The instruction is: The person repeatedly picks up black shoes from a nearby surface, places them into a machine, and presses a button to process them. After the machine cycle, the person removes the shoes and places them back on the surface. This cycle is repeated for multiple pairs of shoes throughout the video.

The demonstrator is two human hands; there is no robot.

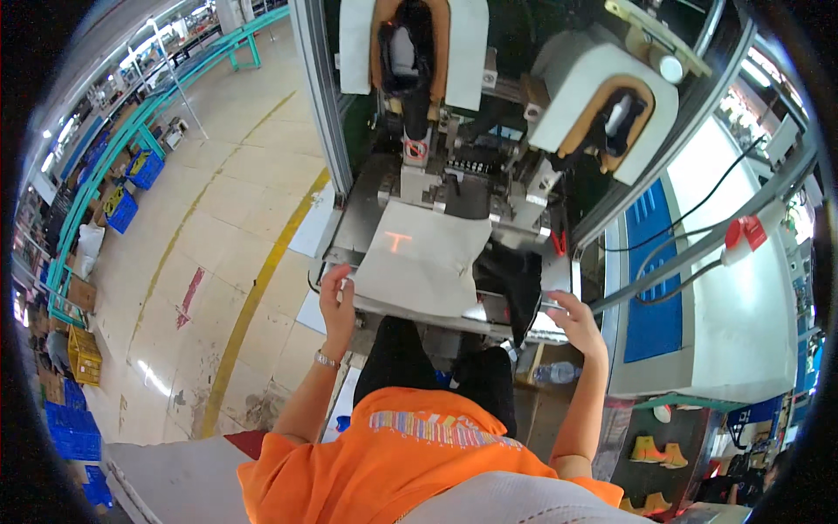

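I sit at a metal machine table [367, 218]. A white sheet [423, 262] lies on it with a red T-shaped light mark [397, 240] near its far edge. My left hand [336, 297] rests at the front left edge of the table, touching the sheet's corner, fingers loosely curled. My right hand [572, 319] presses on the front right edge of the table, beside a black piece [515, 279]. Above, two padded white clamps each hold a dark shoe part, one on the left [410, 44] and one on the right [611, 105].
A white and blue cabinet [724, 297] stands to the right, with cables and a red plug [745, 231]. A plastic bottle [554, 374] lies under the table. Blue and yellow crates [83, 354] line the tiled floor on the left. Yellow boots [655, 450] stand at lower right.
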